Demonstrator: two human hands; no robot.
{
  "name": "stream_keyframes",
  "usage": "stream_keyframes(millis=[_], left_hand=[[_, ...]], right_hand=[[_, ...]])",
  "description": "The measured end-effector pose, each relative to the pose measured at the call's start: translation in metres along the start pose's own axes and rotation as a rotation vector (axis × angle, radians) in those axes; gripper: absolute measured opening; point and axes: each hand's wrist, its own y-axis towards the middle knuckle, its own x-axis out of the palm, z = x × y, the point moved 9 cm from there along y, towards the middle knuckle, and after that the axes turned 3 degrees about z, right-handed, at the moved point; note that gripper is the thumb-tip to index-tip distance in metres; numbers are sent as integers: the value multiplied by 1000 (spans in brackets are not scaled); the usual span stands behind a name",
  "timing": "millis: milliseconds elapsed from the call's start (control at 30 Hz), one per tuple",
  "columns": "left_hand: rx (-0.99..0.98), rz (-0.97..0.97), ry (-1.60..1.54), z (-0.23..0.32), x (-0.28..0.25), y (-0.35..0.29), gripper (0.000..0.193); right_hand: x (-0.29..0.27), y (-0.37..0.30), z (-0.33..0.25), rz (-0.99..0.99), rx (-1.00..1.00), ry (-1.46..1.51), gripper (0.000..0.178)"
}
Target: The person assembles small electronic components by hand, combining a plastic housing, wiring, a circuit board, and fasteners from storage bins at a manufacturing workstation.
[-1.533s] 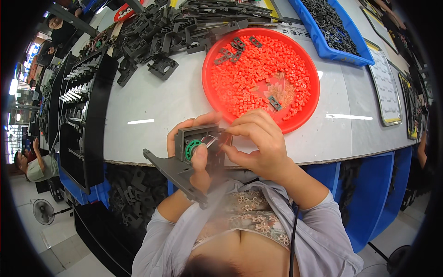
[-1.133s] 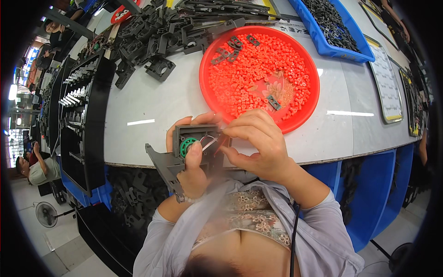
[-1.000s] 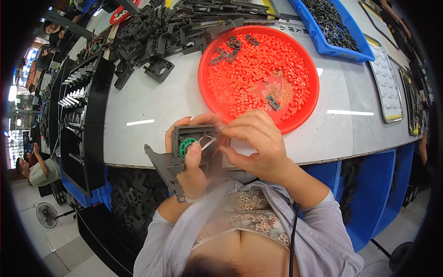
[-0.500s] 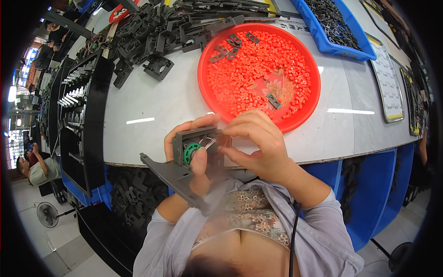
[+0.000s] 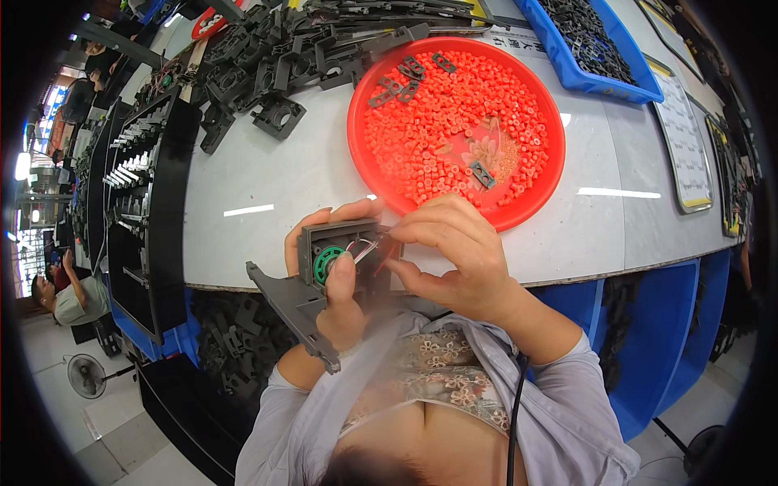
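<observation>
My left hand [image 5: 339, 304] is wrapped round a dark grey plastic housing [image 5: 342, 230], its thumb pressing by a green, round, spoked disc [image 5: 325, 264] seated inside. A long grey arm [image 5: 293, 304] of the same piece slants down toward my lap. Thin white and red wires [image 5: 364, 246] curve out of the housing's open side. At their ends, the thumb and fingertips of my right hand [image 5: 454, 251] are bent in a pinch on them. A blurred patch partly veils those fingertips and the housing's right side.
Beyond my hands a red round tray [image 5: 557, 166] holds small red pieces and several dark clips. Dark plastic parts [image 5: 279, 117] are heaped at far left. A blue bin [image 5: 616, 91] of black parts stands far right. A black rack [image 5: 166, 219] is at left; the table edge [image 5: 551, 283] lies near me.
The housing has tilted a little in my left hand, and my left thumb has moved slightly up and left over the disc. My right hand stays nearly in place beside the wires.
</observation>
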Motion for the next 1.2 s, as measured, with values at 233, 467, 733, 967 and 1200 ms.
stream_keyframes(millis=[233,467,733,967,1200], left_hand=[[-20,-16,15,-1,0,1,45],[14,9,30,0,2,0,46],[-74,-7,-114,-2,9,5,46],[-89,3,-19,-10,3,7,44],[-65,8,-75,-11,1,8,43]], right_hand=[[1,-2,1,12,19,-50,35],[2,-1,2,-17,10,-64,35],[2,0,14,-53,166,115,34],[6,-4,14,-60,89,76,35],[14,-8,-1,-62,-108,-181,34]])
